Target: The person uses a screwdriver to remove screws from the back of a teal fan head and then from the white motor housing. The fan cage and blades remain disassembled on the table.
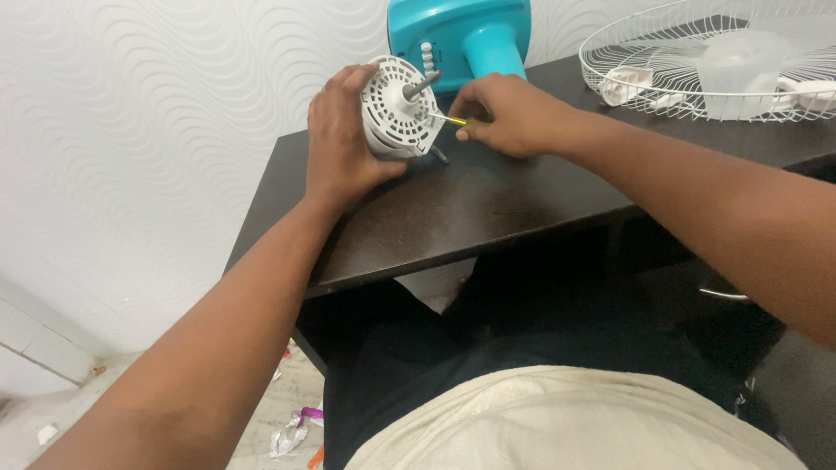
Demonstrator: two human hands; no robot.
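My left hand [339, 139] grips a round white fan motor housing [394, 107] with vent slots and a metal shaft pointing up right, holding it on edge on the dark table [493, 202]. My right hand [507, 116] holds a small screwdriver [450, 121] with a yellow handle, its thin tip touching the face of the housing. Both hands are close together at the table's far side.
A turquoise fan base [459, 23] stands against the wall just behind the housing. A white wire fan guard [733, 52] with a translucent blade hub lies at the table's right. Scraps of litter [295, 432] lie on the floor at left.
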